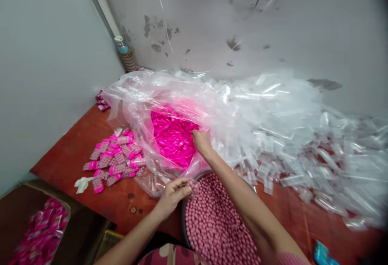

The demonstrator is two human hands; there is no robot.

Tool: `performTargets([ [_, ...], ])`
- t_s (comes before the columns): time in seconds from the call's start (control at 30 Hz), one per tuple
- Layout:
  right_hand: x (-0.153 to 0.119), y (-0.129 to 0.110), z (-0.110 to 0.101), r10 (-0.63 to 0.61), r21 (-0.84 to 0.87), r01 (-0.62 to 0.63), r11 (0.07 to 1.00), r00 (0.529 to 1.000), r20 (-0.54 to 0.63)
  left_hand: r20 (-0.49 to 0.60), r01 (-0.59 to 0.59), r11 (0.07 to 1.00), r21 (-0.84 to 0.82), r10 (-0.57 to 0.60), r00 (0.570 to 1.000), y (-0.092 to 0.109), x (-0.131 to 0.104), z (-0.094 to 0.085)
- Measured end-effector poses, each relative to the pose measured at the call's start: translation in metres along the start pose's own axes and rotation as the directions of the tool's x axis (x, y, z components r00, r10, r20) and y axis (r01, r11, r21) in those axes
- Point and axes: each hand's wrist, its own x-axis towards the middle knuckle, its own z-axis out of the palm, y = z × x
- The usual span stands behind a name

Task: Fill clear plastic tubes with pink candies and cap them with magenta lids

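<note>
My left hand (pixel 173 195) is closed on a small clear container of pink beads (pixel 193 187), held over the left rim of a dark round tub full of pink beads (pixel 212 216). Further up, my right hand (pixel 200 140) reaches to the right edge of a heap of bright pink caps (pixel 174 135) inside an open clear plastic bag (pixel 136 95). Its fingers are bent together at the caps; whether they hold one is too small to tell. Left of the bag lies a pile of bead-filled containers with pink caps (pixel 118 157).
Many clear empty containers (pixel 273 168) spread over the right of the red table (pixel 72 147). A box of pink packets (pixel 45 232) stands lower left. A bottle (pixel 123 48) is in the back corner, and a blue wrapper (pixel 323 253) lies lower right.
</note>
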Motion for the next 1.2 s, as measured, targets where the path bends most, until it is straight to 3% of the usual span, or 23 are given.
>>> performTargets([
  [0.2,0.045,-0.009,0.016,0.078,-0.112,-0.071,0.991,0.995,0.059,-0.087,-0.008,0.992,-0.127,-0.003,0.996,0.001,-0.006,-0.028],
  [0.43,0.068,-0.030,0.042,0.195,-0.181,-0.170,0.969,0.972,0.129,-0.121,-0.118,0.991,-0.055,0.111,0.987,0.015,-0.007,-0.052],
  [0.6,0.063,-0.035,0.030,0.153,-0.179,-0.136,0.975,0.985,0.084,-0.192,-0.132,0.991,-0.011,0.128,0.973,0.028,-0.007,-0.062],
  [0.67,0.049,-0.037,0.015,0.072,-0.132,-0.070,0.989,0.997,0.015,-0.225,-0.142,0.989,0.037,0.146,0.963,0.033,-0.006,-0.064],
  [0.73,0.026,-0.041,-0.001,-0.089,0.021,0.092,0.996,0.990,-0.110,-0.265,-0.160,0.979,0.128,0.189,0.946,0.038,-0.005,-0.063],
  [0.8,-0.005,-0.048,-0.018,-0.253,0.220,0.302,0.928,0.940,-0.228,-0.285,-0.180,0.954,0.239,0.246,0.926,0.042,-0.005,-0.059],
  [0.87,-0.039,-0.059,-0.031,-0.363,0.361,0.428,0.828,0.901,-0.237,-0.274,-0.208,0.913,0.350,0.312,0.910,0.046,-0.008,-0.053],
  [1.0,-0.100,-0.075,-0.040,-0.483,0.422,0.487,0.765,0.867,-0.124,-0.197,-0.284,0.782,0.554,0.455,0.869,0.046,-0.018,-0.037],
  [1.2,-0.149,-0.074,-0.037,-0.444,0.345,0.474,0.810,0.880,-0.168,-0.078,-0.392,0.661,0.640,0.564,0.822,0.036,-0.037,-0.018],
])
